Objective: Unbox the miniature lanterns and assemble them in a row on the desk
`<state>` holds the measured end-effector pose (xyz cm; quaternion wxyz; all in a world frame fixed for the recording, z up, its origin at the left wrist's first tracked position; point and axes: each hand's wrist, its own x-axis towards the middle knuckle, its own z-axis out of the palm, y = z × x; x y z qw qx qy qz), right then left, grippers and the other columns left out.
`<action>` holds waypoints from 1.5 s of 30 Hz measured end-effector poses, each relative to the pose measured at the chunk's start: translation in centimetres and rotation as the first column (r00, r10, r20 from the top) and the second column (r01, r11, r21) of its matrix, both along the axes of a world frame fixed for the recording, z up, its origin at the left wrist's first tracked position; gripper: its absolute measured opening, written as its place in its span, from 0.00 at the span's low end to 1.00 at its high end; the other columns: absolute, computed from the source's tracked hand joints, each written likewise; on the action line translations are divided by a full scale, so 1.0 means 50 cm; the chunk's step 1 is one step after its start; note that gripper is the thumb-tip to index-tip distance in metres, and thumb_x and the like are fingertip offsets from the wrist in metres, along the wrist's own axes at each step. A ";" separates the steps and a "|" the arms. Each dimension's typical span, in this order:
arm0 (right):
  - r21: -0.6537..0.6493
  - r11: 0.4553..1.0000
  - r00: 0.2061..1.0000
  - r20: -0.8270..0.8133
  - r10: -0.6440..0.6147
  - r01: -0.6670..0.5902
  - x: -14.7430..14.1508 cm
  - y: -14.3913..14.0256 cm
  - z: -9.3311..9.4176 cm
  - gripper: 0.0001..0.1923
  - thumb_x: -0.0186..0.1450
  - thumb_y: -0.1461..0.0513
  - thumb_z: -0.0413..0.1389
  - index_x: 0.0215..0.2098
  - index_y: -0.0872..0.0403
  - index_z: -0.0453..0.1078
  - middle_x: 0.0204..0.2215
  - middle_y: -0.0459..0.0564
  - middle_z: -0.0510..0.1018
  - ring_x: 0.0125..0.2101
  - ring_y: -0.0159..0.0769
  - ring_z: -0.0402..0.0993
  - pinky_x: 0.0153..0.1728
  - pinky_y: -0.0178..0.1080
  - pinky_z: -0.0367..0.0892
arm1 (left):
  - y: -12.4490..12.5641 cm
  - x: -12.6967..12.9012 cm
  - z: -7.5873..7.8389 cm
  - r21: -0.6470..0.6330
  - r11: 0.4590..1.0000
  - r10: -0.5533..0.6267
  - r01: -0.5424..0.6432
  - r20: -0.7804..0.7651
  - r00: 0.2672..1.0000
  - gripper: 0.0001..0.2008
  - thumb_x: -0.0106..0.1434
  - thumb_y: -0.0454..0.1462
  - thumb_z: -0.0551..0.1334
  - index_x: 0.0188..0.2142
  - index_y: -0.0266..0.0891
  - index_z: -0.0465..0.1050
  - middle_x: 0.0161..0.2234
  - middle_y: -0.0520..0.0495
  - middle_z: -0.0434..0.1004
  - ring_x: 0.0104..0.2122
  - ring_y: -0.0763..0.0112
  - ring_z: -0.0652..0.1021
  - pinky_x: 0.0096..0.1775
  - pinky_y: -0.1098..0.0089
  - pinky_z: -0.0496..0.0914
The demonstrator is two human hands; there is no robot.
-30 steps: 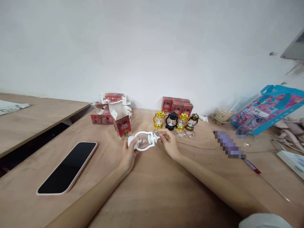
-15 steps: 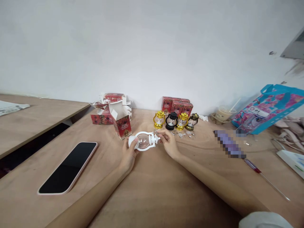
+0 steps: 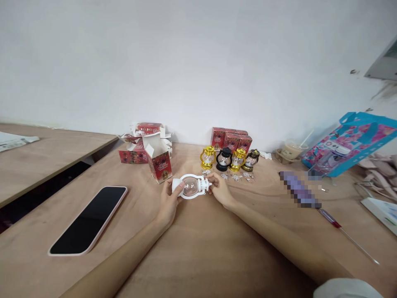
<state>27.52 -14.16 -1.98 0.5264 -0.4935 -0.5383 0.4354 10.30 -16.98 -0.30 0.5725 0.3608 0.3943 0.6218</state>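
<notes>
A small white toy lantern [image 3: 196, 196] with a clear bulb-shaped window lies on its side in the air between my hands, its top pointing right. My left hand [image 3: 169, 203] is closed round its base, thumb on the near face. At the other end, the fingers of my right hand [image 3: 221, 191] pinch the lantern's cap; whatever small part may sit under those fingertips is hidden. Behind my right hand stands a row of upright lanterns: a gold lantern [image 3: 207, 158], a black lantern [image 3: 223, 160], another gold lantern [image 3: 238, 161] and a bronze one [image 3: 251, 161].
An opened red box [image 3: 159, 165] stands behind my left hand, near more torn boxes [image 3: 133, 155]. Closed red boxes [image 3: 231, 140] line the wall. Small metal pieces [image 3: 236, 178] lie before the lanterns. Around are a phone [image 3: 88, 221], a screwdriver [image 3: 333, 219], a drink cup [image 3: 293, 150] and a bag [image 3: 369, 136].
The white lantern has shifted slightly right and turned a little in my left hand. My right fingers have closed in from beside its tip onto the cap.
</notes>
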 end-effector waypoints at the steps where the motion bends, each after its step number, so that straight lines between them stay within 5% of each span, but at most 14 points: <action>1: 0.004 1.000 1.000 0.007 -0.017 0.017 0.003 0.004 -0.002 0.08 0.52 0.60 0.53 0.31 0.52 0.65 0.16 0.39 0.68 0.16 0.29 0.64 0.18 0.32 0.59 | 0.000 0.000 -0.001 0.004 1.000 -0.008 0.008 -0.007 1.000 0.23 0.45 0.46 0.70 0.35 0.39 0.63 0.35 0.52 0.69 0.34 0.72 0.74 0.34 0.69 0.73; 9: 0.113 0.967 0.971 0.043 -0.233 0.227 0.036 0.023 0.037 0.12 0.56 0.55 0.55 0.35 0.53 0.65 0.25 0.43 0.71 0.23 0.31 0.67 0.26 0.36 0.63 | 0.010 0.000 -0.017 0.117 0.991 0.094 -0.064 -0.269 0.958 0.24 0.43 0.44 0.70 0.34 0.40 0.60 0.32 0.54 0.69 0.34 0.72 0.74 0.38 0.69 0.70; 11: 0.228 0.954 0.973 0.075 -0.218 0.196 0.033 -0.007 0.056 0.11 0.59 0.55 0.54 0.35 0.53 0.65 0.25 0.44 0.72 0.26 0.33 0.69 0.30 0.37 0.64 | 0.011 -0.001 -0.017 0.138 0.989 0.090 -0.045 -0.334 0.938 0.23 0.45 0.45 0.69 0.34 0.40 0.60 0.31 0.55 0.69 0.31 0.73 0.74 0.35 0.69 0.69; 15: 0.473 0.879 0.970 0.236 -0.060 -0.060 0.013 -0.082 0.073 0.07 0.65 0.59 0.51 0.41 0.51 0.65 0.26 0.44 0.75 0.30 0.34 0.73 0.38 0.40 0.65 | 0.015 -0.003 -0.018 0.143 0.988 0.097 -0.054 -0.310 0.946 0.25 0.44 0.47 0.69 0.35 0.39 0.61 0.32 0.52 0.71 0.32 0.71 0.74 0.37 0.68 0.70; 18: 0.540 0.840 0.970 0.167 -0.174 0.058 -0.002 -0.097 0.064 0.11 0.64 0.59 0.52 0.45 0.50 0.63 0.38 0.49 0.76 0.41 0.36 0.71 0.48 0.44 0.63 | 0.019 -0.004 -0.022 0.097 0.992 0.104 -0.084 -0.229 0.968 0.27 0.45 0.51 0.68 0.37 0.38 0.63 0.36 0.50 0.72 0.35 0.69 0.75 0.38 0.66 0.71; 21: 0.349 0.916 0.979 -0.025 -0.201 0.197 -0.017 -0.072 0.052 0.21 0.60 0.55 0.58 0.49 0.49 0.61 0.47 0.51 0.71 0.47 0.37 0.68 0.51 0.45 0.62 | 0.018 -0.003 -0.025 0.063 0.997 0.051 -0.044 -0.119 0.992 0.27 0.48 0.54 0.65 0.38 0.38 0.62 0.41 0.47 0.71 0.38 0.66 0.75 0.38 0.64 0.72; 24: 0.111 0.994 0.974 -0.226 0.032 -0.007 -0.032 -0.049 0.049 0.27 0.55 0.51 0.61 0.49 0.49 0.62 0.46 0.50 0.73 0.46 0.39 0.71 0.49 0.45 0.65 | 0.013 -0.003 -0.025 0.117 0.992 -0.018 0.042 -0.204 0.979 0.26 0.48 0.53 0.66 0.38 0.39 0.62 0.36 0.50 0.72 0.36 0.68 0.75 0.38 0.65 0.71; 27: 0.050 0.988 0.936 -0.315 0.157 -0.148 -0.044 -0.048 0.049 0.25 0.52 0.51 0.64 0.44 0.51 0.67 0.41 0.49 0.77 0.43 0.40 0.73 0.47 0.44 0.67 | 0.003 -0.003 -0.025 0.177 0.961 -0.122 0.211 -0.411 0.903 0.23 0.51 0.50 0.66 0.37 0.39 0.61 0.31 0.53 0.71 0.31 0.70 0.73 0.35 0.68 0.70; 30: 0.077 0.995 0.957 -0.280 0.080 -0.061 -0.042 -0.056 0.050 0.23 0.51 0.54 0.65 0.42 0.52 0.68 0.39 0.48 0.79 0.41 0.39 0.74 0.46 0.42 0.67 | -0.008 -0.002 -0.028 0.232 0.916 -0.154 0.328 -0.552 0.819 0.17 0.59 0.47 0.60 0.40 0.39 0.62 0.38 0.47 0.73 0.38 0.66 0.75 0.41 0.64 0.70; 34: 0.060 0.996 0.959 -0.277 -0.050 0.069 -0.021 -0.053 0.050 0.21 0.53 0.51 0.63 0.41 0.54 0.70 0.39 0.50 0.79 0.40 0.40 0.74 0.44 0.41 0.67 | 0.003 -0.023 -0.019 0.509 0.853 0.314 0.116 -0.678 0.665 0.16 0.60 0.44 0.60 0.45 0.40 0.62 0.47 0.42 0.70 0.49 0.60 0.71 0.50 0.56 0.66; 36: 0.002 0.998 0.935 -0.350 -0.060 0.065 -0.011 -0.050 0.052 0.22 0.52 0.49 0.64 0.39 0.53 0.71 0.38 0.49 0.79 0.39 0.39 0.74 0.43 0.40 0.68 | 0.027 -0.059 -0.005 0.692 0.722 0.582 0.000 -0.608 0.540 0.17 0.59 0.42 0.61 0.45 0.39 0.62 0.47 0.41 0.69 0.50 0.59 0.70 0.51 0.55 0.65; 39: -0.160 0.973 0.848 -0.527 0.061 -0.169 -0.007 -0.049 0.056 0.23 0.53 0.45 0.62 0.38 0.53 0.71 0.35 0.47 0.80 0.35 0.36 0.76 0.39 0.38 0.69 | 0.076 -0.138 0.015 0.822 0.562 0.782 -0.089 -0.494 0.380 0.25 0.54 0.43 0.66 0.48 0.38 0.61 0.51 0.39 0.66 0.54 0.54 0.68 0.54 0.52 0.61; 41: -0.252 0.898 0.761 -0.637 0.126 -0.359 -0.013 -0.053 0.056 0.23 0.55 0.43 0.58 0.37 0.52 0.71 0.32 0.46 0.80 0.32 0.35 0.76 0.37 0.38 0.70 | 0.108 -0.185 0.015 0.788 0.594 0.779 -0.161 -0.514 0.359 0.34 0.49 0.46 0.69 0.52 0.37 0.59 0.54 0.37 0.63 0.57 0.50 0.65 0.57 0.49 0.58; 45: -0.305 0.779 0.644 -0.748 0.160 -0.548 -0.036 -0.066 0.047 0.24 0.57 0.43 0.57 0.37 0.54 0.70 0.29 0.45 0.79 0.31 0.33 0.76 0.36 0.38 0.71 | 0.141 -0.209 -0.013 0.574 0.801 0.552 -0.168 -0.599 0.580 0.41 0.48 0.46 0.69 0.57 0.40 0.52 0.57 0.37 0.60 0.59 0.52 0.62 0.59 0.50 0.56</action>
